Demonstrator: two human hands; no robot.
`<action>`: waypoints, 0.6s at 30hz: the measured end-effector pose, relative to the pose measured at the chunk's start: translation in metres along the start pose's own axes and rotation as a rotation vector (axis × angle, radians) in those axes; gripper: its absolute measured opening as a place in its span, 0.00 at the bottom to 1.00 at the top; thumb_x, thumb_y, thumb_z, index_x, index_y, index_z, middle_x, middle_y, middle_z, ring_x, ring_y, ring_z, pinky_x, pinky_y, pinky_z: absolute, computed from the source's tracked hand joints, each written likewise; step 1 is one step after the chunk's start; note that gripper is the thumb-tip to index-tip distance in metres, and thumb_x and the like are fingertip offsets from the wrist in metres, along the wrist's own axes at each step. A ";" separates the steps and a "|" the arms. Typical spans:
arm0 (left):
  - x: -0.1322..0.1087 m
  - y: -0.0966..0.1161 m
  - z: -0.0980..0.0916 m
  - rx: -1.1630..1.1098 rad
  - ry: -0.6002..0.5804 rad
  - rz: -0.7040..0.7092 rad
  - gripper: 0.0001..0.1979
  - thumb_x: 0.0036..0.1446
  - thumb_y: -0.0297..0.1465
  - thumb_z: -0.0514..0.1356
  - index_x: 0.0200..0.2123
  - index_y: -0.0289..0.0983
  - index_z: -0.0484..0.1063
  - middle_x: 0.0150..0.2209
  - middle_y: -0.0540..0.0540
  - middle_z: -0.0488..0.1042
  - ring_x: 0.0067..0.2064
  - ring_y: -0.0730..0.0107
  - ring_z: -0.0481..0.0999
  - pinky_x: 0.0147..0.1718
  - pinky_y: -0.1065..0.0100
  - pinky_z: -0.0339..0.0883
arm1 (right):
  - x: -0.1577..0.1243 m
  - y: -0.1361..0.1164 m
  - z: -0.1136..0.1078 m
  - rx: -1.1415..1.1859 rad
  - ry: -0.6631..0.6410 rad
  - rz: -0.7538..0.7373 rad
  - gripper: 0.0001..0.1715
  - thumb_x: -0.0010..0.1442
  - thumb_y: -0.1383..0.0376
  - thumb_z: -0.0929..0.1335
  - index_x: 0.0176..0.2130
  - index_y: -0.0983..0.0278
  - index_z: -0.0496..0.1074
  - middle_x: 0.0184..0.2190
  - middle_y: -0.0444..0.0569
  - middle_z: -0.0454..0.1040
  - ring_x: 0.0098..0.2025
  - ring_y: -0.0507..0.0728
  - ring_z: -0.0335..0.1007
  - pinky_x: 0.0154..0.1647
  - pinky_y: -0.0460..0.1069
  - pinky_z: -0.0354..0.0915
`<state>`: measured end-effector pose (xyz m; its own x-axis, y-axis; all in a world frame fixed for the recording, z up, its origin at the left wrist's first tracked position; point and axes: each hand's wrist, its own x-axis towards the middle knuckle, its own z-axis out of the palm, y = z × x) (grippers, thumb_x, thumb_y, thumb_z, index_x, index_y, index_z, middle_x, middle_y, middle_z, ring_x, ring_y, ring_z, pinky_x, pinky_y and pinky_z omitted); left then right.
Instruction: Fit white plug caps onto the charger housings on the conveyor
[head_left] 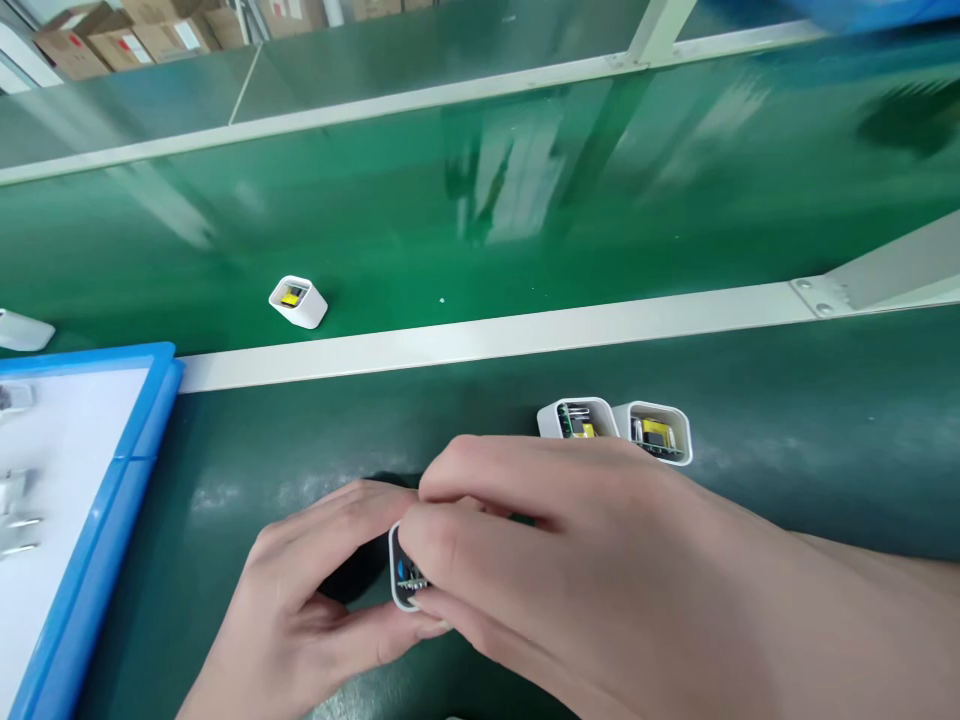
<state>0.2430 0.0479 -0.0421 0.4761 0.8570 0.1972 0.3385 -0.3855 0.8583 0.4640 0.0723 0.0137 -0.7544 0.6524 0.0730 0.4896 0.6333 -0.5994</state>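
Dark green matting [825, 450] covers the bench on the near side of a white rail [480, 335]; beyond the rail runs a glossy belt [525, 220]. Well below the rail, both hands close on one white charger shell [405, 582] (its open end shows a circuit board). The left hand [300, 590] cradles it from the side and beneath, and the right hand [600, 570] pinches over its top. A steady left hold and even, square fingertip pressure seem wise, lest the board tilt. Two open shells [576, 418] stand just below the rail, a lone shell [298, 302] lies just beyond it, and a blue tray [142, 420] sits at its left end.
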 end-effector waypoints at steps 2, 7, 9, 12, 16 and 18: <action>0.000 0.000 0.000 -0.002 -0.008 -0.002 0.16 0.59 0.37 0.69 0.49 0.45 0.75 0.40 0.51 0.81 0.38 0.69 0.80 0.38 0.73 0.74 | -0.001 0.002 0.000 -0.029 -0.010 -0.041 0.11 0.51 0.77 0.65 0.31 0.62 0.65 0.28 0.39 0.66 0.24 0.47 0.56 0.20 0.46 0.47; -0.001 0.001 0.000 -0.013 -0.022 -0.025 0.16 0.59 0.39 0.69 0.50 0.46 0.75 0.40 0.52 0.81 0.35 0.71 0.78 0.37 0.73 0.74 | -0.001 0.004 0.000 0.011 -0.040 -0.031 0.08 0.58 0.74 0.67 0.35 0.61 0.69 0.30 0.40 0.68 0.26 0.48 0.61 0.22 0.45 0.51; -0.001 0.001 0.000 -0.016 -0.028 -0.022 0.16 0.59 0.39 0.68 0.50 0.46 0.75 0.40 0.51 0.81 0.34 0.71 0.78 0.36 0.73 0.75 | 0.000 0.003 -0.002 0.062 -0.045 0.030 0.04 0.62 0.71 0.68 0.37 0.61 0.70 0.32 0.40 0.69 0.25 0.47 0.61 0.21 0.44 0.53; -0.001 0.000 0.000 -0.008 -0.020 -0.007 0.15 0.61 0.39 0.67 0.50 0.46 0.75 0.40 0.50 0.81 0.35 0.69 0.79 0.37 0.71 0.75 | 0.003 0.003 -0.010 0.145 -0.029 0.101 0.06 0.66 0.66 0.69 0.35 0.62 0.72 0.33 0.40 0.70 0.26 0.46 0.64 0.21 0.44 0.56; -0.002 -0.002 -0.001 0.005 -0.026 -0.002 0.17 0.59 0.40 0.68 0.51 0.47 0.75 0.41 0.50 0.81 0.35 0.71 0.79 0.36 0.74 0.73 | 0.008 0.008 -0.020 0.250 -0.045 0.037 0.12 0.68 0.68 0.67 0.32 0.61 0.74 0.29 0.38 0.72 0.32 0.48 0.71 0.29 0.44 0.64; -0.001 -0.003 -0.001 0.004 -0.033 0.000 0.17 0.59 0.39 0.69 0.51 0.47 0.75 0.41 0.51 0.81 0.34 0.73 0.78 0.36 0.75 0.73 | 0.010 0.011 -0.022 0.268 -0.062 0.049 0.11 0.68 0.69 0.67 0.35 0.59 0.76 0.29 0.37 0.73 0.32 0.48 0.71 0.31 0.44 0.64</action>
<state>0.2402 0.0482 -0.0444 0.5023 0.8454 0.1815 0.3416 -0.3868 0.8566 0.4721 0.0949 0.0252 -0.7618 0.6478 -0.0056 0.3996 0.4631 -0.7911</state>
